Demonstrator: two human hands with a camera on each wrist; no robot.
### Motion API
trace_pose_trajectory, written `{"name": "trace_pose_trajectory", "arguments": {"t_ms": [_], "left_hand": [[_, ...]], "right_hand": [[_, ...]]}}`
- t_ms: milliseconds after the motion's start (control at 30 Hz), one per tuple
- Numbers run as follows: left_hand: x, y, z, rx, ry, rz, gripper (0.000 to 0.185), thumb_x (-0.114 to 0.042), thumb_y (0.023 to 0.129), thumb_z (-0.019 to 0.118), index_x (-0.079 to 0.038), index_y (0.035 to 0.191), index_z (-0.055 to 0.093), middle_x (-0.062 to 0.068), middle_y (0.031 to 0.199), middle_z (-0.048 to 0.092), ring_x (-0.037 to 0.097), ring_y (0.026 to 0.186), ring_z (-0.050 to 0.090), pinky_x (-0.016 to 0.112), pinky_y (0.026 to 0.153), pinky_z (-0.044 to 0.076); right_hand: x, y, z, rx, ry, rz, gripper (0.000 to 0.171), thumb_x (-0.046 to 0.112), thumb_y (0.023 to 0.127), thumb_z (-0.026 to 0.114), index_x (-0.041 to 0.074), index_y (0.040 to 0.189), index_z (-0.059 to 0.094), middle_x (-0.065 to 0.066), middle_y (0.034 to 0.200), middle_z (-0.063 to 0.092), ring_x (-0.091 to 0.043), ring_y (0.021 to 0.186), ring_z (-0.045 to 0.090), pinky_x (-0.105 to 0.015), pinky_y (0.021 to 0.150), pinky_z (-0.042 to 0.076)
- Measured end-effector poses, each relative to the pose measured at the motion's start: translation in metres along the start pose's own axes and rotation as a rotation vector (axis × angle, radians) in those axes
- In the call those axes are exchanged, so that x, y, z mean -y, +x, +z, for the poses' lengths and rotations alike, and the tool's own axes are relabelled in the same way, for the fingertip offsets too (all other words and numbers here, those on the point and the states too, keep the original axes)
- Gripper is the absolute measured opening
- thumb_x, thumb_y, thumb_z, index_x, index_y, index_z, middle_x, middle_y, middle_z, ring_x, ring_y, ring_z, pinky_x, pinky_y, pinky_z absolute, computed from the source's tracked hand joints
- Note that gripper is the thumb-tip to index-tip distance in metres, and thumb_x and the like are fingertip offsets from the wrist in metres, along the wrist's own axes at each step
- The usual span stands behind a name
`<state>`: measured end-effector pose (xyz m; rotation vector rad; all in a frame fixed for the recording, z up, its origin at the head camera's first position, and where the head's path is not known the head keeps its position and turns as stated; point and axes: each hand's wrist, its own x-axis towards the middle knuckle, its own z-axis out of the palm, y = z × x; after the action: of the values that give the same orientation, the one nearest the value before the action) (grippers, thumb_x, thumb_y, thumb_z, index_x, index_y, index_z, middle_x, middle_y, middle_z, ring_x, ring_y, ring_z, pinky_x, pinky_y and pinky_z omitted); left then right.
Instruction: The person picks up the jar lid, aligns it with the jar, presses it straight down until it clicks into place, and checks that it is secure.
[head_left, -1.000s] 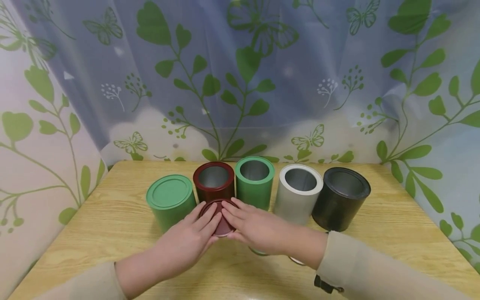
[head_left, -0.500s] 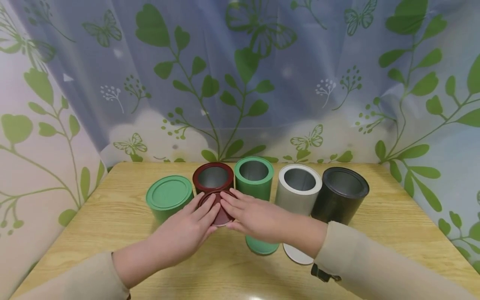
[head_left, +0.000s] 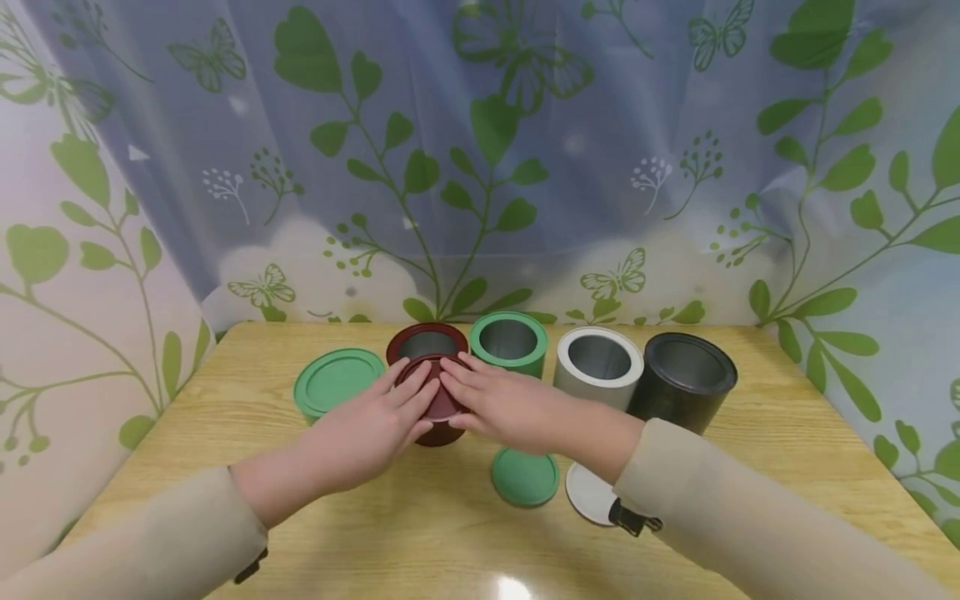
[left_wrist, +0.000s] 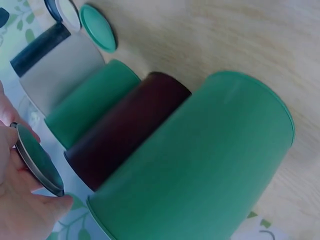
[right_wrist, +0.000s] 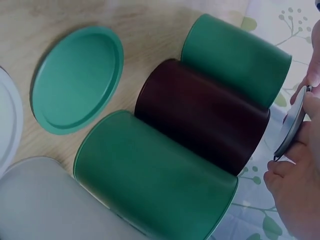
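A dark red round lid [head_left: 442, 402] is held between my two hands over the near side of the dark red can [head_left: 440, 435]. My left hand [head_left: 348, 437] has its fingers on the lid's top and its thumb at the near edge. From the other side, my right hand [head_left: 517, 408] pinches the lid in the same way. Both wrist views show the lid [left_wrist: 37, 160] nearly edge-on, above the dark red can's open mouth and apart from it. On the left stands a green can [head_left: 337, 383] with its lid on, partly behind my left hand.
Right of the dark red can stand an open green can [head_left: 536, 364], a white can [head_left: 592, 396] and a black can [head_left: 675, 408]. A green lid [head_left: 525, 477] and a white lid [head_left: 588, 496] lie on the wooden table [head_left: 420, 533]. A black lid [left_wrist: 52, 10] shows in the left wrist view.
Both hands have raised the dark red lid and brought it farther back over the can. The green and white lids on the table now show more fully beneath my right arm.
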<state>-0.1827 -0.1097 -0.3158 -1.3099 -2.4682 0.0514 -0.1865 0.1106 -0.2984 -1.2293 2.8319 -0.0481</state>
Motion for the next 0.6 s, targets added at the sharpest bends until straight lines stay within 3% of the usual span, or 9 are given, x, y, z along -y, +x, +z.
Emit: {"name": "trace_pose_trajectory", "arguments": {"t_ms": [167,400,600], "left_hand": [[0.008,0.006,-0.002,0.097,-0.042,-0.029,0.048,-0.026,0.097,0.05,0.006,0.132,0.047,0.027,0.136,0.042,0.043,0.128,0.035,0.047,0.104,0.031],[0.019,0.011,-0.002,0.155,-0.084,-0.054,0.049,-0.026,0.098,0.048,0.006,0.135,0.044,0.026,0.14,0.038,0.043,0.131,0.031,0.048,0.104,0.029],[0.026,0.016,-0.003,0.264,-0.157,-0.098,0.051,-0.028,0.1,0.043,0.005,0.139,0.038,0.024,0.144,0.032,0.043,0.133,0.024,0.049,0.105,0.027]], "right_hand": [[-0.006,0.008,-0.001,-0.001,0.011,0.004,0.059,0.039,0.1,0.038,0.003,0.145,0.028,-0.011,0.152,0.018,-0.027,0.14,0.012,-0.037,0.11,0.019],[-0.014,0.02,-0.001,-0.003,0.035,-0.01,0.059,0.039,0.1,0.038,0.001,0.144,0.029,-0.013,0.151,0.02,-0.027,0.14,0.012,-0.04,0.109,0.021],[-0.02,0.028,0.0,0.029,0.066,0.008,0.059,0.039,0.1,0.038,0.003,0.145,0.029,-0.011,0.152,0.02,-0.025,0.14,0.013,-0.038,0.11,0.02]]}}
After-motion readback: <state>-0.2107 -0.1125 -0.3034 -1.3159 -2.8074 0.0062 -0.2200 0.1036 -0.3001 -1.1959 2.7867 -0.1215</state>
